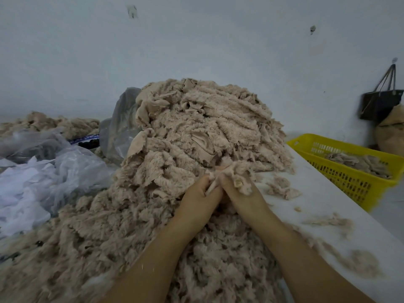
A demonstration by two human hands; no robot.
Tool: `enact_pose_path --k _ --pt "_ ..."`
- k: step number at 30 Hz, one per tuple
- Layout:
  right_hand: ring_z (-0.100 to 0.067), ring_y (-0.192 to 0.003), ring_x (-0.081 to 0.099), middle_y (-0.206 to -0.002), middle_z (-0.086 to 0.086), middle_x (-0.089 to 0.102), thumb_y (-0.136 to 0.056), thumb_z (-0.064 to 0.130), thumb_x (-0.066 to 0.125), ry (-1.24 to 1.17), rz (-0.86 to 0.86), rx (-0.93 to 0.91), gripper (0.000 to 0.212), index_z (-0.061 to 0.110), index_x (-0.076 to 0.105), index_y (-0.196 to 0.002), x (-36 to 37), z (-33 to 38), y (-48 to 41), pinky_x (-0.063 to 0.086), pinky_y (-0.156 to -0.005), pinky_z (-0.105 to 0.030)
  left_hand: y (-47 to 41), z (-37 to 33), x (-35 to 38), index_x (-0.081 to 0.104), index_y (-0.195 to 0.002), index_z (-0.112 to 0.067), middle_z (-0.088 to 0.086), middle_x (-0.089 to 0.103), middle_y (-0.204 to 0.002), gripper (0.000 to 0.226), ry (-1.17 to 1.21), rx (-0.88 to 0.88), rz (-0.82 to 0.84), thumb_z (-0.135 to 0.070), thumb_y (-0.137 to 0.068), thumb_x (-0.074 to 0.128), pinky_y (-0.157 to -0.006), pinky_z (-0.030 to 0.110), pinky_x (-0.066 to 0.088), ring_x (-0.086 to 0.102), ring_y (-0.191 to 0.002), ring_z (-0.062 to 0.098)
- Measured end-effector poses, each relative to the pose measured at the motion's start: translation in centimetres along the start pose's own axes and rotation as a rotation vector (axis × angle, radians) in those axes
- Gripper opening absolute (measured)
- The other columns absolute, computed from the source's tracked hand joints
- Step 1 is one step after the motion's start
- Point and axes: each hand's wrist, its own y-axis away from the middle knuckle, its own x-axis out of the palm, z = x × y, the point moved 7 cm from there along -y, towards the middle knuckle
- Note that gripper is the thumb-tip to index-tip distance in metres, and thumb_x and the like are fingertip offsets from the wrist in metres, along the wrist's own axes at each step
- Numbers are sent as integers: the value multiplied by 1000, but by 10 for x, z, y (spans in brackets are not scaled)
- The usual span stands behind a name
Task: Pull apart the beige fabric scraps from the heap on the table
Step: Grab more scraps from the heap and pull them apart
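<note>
Scraps of beige fabric are heaped high on the white surface, covering its middle and left. At the heap's near right side my left hand and right hand touch side by side, fingers curled, both pinching one fluffy scrap. A yellow basket holding a few pieces sits to the right; crumpled plastic lies left.

beige scraps, yellow basket, white table

Both hands — left hand, right hand — pinch one beige scrap against the heap.
</note>
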Motion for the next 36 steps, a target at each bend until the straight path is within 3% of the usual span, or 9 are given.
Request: enact_pose_path --k 5,14,19,22,26,30,32,34,36 --pt "8 -63 56 -71 8 58 -106 35 40 104 -242 -11 36 17 59 -81 -24 5 -1 36 -53 -4 -4 8 -7 62 -102 -41 -15 72 -94 28 107 -62 -28 -50 -76 66 -78 30 59 69 -85 7" --pt "23 -74 54 -91 0 67 -101 53 31 163 -206 10 62 2 66 -99 -22 4 -1 36 -61 3 0 7 -6 71 -114 -22 1 77 -103 29 270 -146 -46 -40 -93 63 -71 26 57 74 -94 18" --pt "-46 -77 59 -86 -31 63 -98 63 26 66 -458 131 83 -9 66 -86 -57 -2 3 51 -77 -52 -5 7 -39 78 -98 -26 9 75 -103 19 576 -200 -259 -36 -92 62 -57 29 59 72 -87 28" --pt "-17 -55 53 -57 4 55 -86 81 25 22 -356 77 72 21 56 -61 -49 1 3 38 -59 -35 -5 7 -40 73 -111 -21 6 77 -103 24 498 -182 -254 -33 -93 63 -69 34 61 75 -90 22" --pt "17 -89 58 -92 33 66 -70 97 29 28 -2 50 67 49 69 -93 -2 4 2 45 -84 -18 -1 5 -17 72 -109 -19 8 77 -102 24 292 -144 -105 -36 -93 67 -77 38 61 73 -96 26" --pt "2 -78 62 -77 10 65 -89 72 33 165 -118 -27 51 31 61 -79 -10 6 -2 35 -61 -13 -2 6 -12 70 -111 -22 1 77 -106 21 255 -124 -50 -31 -93 66 -87 35 58 72 -102 19" --pt "-13 -85 62 -80 0 62 -98 61 34 174 -269 40 48 23 61 -85 -34 -2 -5 49 -75 -29 -4 6 -17 68 -114 -20 6 76 -108 26 393 -140 -70 -29 -90 69 -86 38 58 72 -102 23" --pt "-16 -69 55 -70 4 53 -95 66 36 128 -319 57 47 27 57 -82 -47 -5 -5 40 -58 -29 -5 4 -20 66 -119 -17 9 76 -109 40 527 -149 -64 -31 -82 72 -78 33 60 73 -101 24" --pt "-13 -72 56 -73 10 59 -81 85 34 11 -261 58 54 38 61 -85 -41 -4 -2 46 -66 -31 -4 3 -19 65 -120 -16 8 76 -109 42 499 -150 -38 -31 -82 72 -77 31 60 72 -102 24"
